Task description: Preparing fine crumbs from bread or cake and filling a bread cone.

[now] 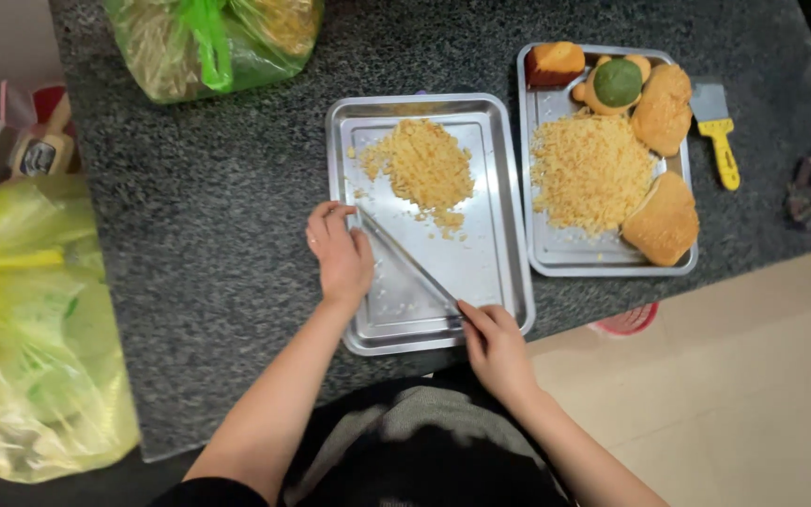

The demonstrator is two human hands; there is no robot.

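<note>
Head view looks down on two steel trays side by side on a dark speckled counter. Over the left tray a thin metal strip runs diagonally, its far end up-left, its near end down-right. Left hand pinches the far end; right hand pinches the near end. One crumb pile lies beyond the strip. Right tray holds one crumb heap and five pastries. One yellow-handled scraper lies far right.
</note>
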